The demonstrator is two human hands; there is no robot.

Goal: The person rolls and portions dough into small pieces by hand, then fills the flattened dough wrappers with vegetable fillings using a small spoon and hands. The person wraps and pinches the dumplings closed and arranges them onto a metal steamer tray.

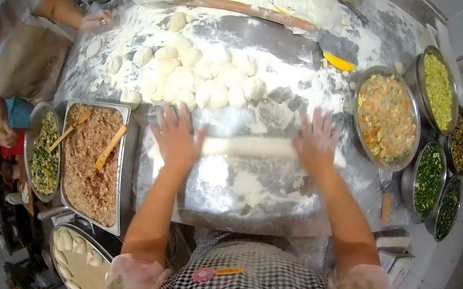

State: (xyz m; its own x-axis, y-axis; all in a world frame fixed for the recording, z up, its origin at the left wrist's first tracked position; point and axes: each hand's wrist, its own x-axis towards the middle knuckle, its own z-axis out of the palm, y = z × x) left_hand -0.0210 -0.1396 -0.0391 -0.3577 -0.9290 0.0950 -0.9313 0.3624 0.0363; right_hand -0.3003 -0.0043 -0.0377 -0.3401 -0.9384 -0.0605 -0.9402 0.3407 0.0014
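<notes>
A long pale roll of dough [249, 147] lies crosswise on the floury metal worktop [215, 203]. My left hand [175, 139] rests on its left end, fingers spread and pointing away from me. Near the other end, my right hand [316, 141] presses on the roll with its fingers apart, slightly blurred. Neither hand is wrapped around anything. Just beyond the roll sits a cluster of many small dough pieces [215, 93], dusted with flour. Part of the roll is hidden under both palms.
A long rolling pin [249, 10] and a yellow scraper [339, 62] lie at the back. Bowls of chopped filling [389, 118] stand at right. A tray of minced filling [90, 163] with wooden spoons is at left, where other people [32, 47] stand.
</notes>
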